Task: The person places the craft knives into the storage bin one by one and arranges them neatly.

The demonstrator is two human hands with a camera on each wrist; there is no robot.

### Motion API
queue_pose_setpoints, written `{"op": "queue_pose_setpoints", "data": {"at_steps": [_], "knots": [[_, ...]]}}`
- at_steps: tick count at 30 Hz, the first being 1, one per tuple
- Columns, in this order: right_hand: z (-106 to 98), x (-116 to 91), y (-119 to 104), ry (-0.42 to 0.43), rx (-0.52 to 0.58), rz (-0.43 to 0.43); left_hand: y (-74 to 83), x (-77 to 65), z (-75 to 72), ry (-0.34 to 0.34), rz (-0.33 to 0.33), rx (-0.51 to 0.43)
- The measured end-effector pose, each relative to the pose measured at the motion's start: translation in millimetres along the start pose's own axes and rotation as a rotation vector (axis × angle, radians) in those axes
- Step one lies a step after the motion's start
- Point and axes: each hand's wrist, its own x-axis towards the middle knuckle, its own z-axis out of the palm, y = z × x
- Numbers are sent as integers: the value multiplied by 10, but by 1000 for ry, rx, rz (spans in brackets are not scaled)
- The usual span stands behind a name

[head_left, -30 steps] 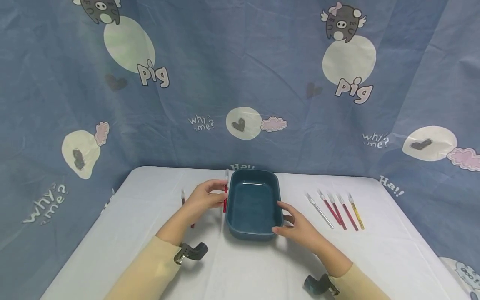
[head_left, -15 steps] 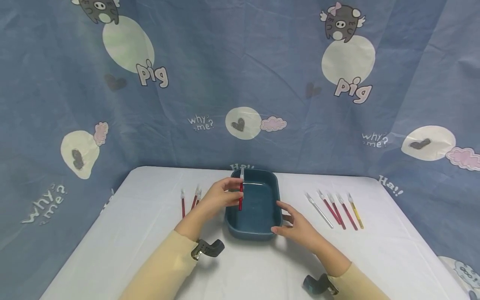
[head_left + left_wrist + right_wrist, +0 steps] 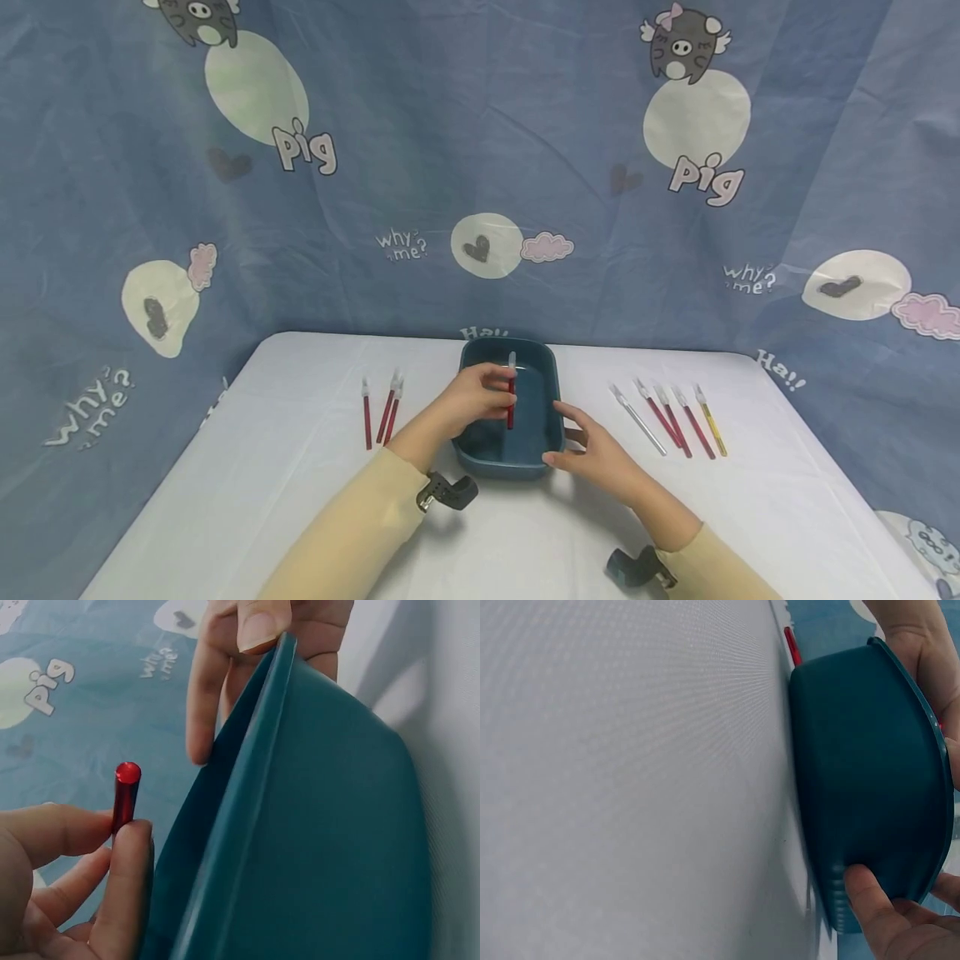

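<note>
My left hand (image 3: 474, 398) pinches a red craft knife (image 3: 512, 417) with a clear cap between thumb and fingers. The knife stands steeply over the inside of a dark teal rectangular dish (image 3: 504, 472), cap end up. Seen from the left wrist, the knife's red butt end (image 3: 127, 774) faces the camera above the dish rim. My right hand (image 3: 596, 454) grips the dish by its near right corner, thumb at the front and a finger up on the rim. In the right wrist view a fingertip presses the outer wall (image 3: 862, 780). Part of the dish floor is hidden behind my left hand.
Left of the dish, three red craft knives (image 3: 367, 421) lie on the white cloth. To the right lies a row of several more: a silver one (image 3: 641, 423), some red ones (image 3: 697, 427) and a yellow one (image 3: 712, 425). A blue printed curtain (image 3: 480, 167) hangs behind the table.
My left hand has carried the red craft knife rightward, from beside the dish's left wall to over its middle. The knives at left have come into view. My right hand stays on the dish.
</note>
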Motion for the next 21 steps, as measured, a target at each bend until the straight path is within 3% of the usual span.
{"op": "queue_pose_setpoints", "data": {"at_steps": [14, 21], "knots": [[-16, -14, 11, 0, 1, -7, 69, 199, 233, -3, -16, 83], [-14, -18, 17, -13, 12, -10, 34, 283, 383, 28, -75, 140]]}}
